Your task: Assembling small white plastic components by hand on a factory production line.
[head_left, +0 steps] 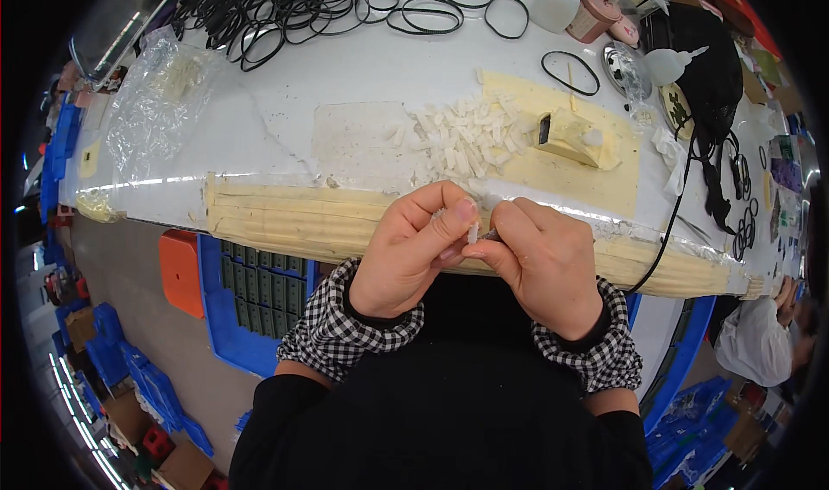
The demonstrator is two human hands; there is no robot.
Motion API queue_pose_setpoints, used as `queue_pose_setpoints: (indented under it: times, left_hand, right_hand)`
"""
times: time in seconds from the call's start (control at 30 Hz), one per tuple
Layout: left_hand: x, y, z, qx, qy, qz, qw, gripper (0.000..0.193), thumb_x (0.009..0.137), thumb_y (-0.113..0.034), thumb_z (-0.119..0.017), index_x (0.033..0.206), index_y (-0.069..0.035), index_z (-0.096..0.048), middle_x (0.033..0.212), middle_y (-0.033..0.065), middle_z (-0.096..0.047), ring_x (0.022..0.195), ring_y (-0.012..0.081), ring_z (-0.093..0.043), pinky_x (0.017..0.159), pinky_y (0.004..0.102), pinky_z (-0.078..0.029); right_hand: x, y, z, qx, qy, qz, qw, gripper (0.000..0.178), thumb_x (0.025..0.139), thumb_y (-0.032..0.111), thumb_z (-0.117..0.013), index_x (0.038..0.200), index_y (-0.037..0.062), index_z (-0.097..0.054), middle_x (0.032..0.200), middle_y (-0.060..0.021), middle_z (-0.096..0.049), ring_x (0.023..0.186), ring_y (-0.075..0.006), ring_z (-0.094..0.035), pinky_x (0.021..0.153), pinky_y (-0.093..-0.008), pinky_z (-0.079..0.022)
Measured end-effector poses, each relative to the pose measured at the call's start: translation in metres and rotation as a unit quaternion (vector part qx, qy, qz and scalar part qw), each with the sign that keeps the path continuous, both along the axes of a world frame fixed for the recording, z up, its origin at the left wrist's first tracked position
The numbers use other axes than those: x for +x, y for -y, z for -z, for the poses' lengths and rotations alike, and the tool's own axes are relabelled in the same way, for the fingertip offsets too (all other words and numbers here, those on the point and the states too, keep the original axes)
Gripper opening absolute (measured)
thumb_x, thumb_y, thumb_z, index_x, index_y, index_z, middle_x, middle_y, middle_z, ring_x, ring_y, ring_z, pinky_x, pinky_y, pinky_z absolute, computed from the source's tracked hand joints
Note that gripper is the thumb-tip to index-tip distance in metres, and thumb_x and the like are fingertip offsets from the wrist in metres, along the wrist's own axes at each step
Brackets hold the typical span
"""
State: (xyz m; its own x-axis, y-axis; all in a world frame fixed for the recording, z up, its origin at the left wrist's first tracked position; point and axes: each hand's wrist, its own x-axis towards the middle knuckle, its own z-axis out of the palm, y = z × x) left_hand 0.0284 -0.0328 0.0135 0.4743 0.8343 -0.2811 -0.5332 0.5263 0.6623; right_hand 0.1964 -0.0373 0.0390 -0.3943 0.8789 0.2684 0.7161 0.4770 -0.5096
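Just over the padded front edge of the table, my left hand [411,252] pinches a small white strip-like piece [473,232] between thumb and fingers. My right hand [550,261] is closed close beside it, its thumb pointing at the piece. A thin grey tool [490,234] shows only its tip between the right fingers; the rest is hidden in the hand, so its kind cannot be told. Beyond both hands lies a loose pile of similar small white pieces [462,136], partly on a yellow sheet [611,183].
A yellow tape-wrapped block [580,140] stands right of the pile. Black rubber bands [285,6] heap at the far left, beside a clear plastic bag [160,101]. A black cable [669,227] hangs over the right edge. Below left are an orange stool [181,274] and blue crate [226,335].
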Motion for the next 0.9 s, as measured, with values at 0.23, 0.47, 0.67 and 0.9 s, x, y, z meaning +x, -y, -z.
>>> queue_pose_setpoints:
  times: [0.23, 0.47, 0.67, 0.9]
  left_hand:
    - [0.001, 0.0, 0.0, -0.017, 0.009, -0.006, 1.0, 0.017, 0.096, -0.02, -0.052, 0.086, -0.006, -0.054, 0.07, -0.0041, -0.048, 0.059, 0.0025, -0.036, 0.055, 0.0173, -0.03]
    - [-0.003, -0.004, -0.005, 0.0, -0.051, -0.082, 0.995, 0.022, 0.097, -0.016, -0.048, 0.076, -0.008, -0.046, 0.066, -0.0022, -0.043, 0.056, 0.0039, -0.031, 0.051, 0.0203, -0.026]
    - [-0.001, -0.003, -0.01, -0.007, -0.072, -0.129, 0.989, 0.024, 0.096, -0.014, -0.05, 0.073, -0.009, -0.045, 0.064, -0.0026, -0.043, 0.053, 0.0038, -0.03, 0.05, 0.0206, -0.025]
    - [0.0, -0.003, -0.011, 0.011, -0.094, -0.155, 0.983, 0.022, 0.095, -0.013, -0.051, 0.074, -0.008, -0.047, 0.063, -0.003, -0.043, 0.053, 0.0037, -0.031, 0.05, 0.0203, -0.025]
  right_hand:
    - [0.001, -0.002, -0.002, -0.027, -0.025, 0.0, 0.999, 0.036, 0.078, 0.04, -0.065, 0.073, 0.0078, -0.052, 0.061, -0.0034, -0.048, 0.053, -0.0205, -0.053, 0.046, -0.0308, -0.042]
    - [0.008, -0.016, 0.008, 0.005, -0.047, 0.121, 0.992, 0.015, 0.077, 0.016, -0.069, 0.083, 0.0071, -0.058, 0.076, -0.005, -0.054, 0.057, -0.0211, -0.057, 0.049, -0.0314, -0.045]
    - [0.002, -0.02, 0.015, 0.014, 0.034, 0.121, 0.992, 0.025, 0.069, -0.006, -0.063, 0.09, 0.0067, -0.061, 0.087, -0.0062, -0.056, 0.065, -0.0233, -0.061, 0.056, -0.0315, -0.048]
    - [0.003, -0.013, 0.017, 0.017, -0.044, 0.104, 0.993, 0.022, 0.067, -0.004, -0.064, 0.084, 0.0083, -0.058, 0.082, -0.0046, -0.057, 0.061, -0.0228, -0.059, 0.052, -0.0308, -0.047]
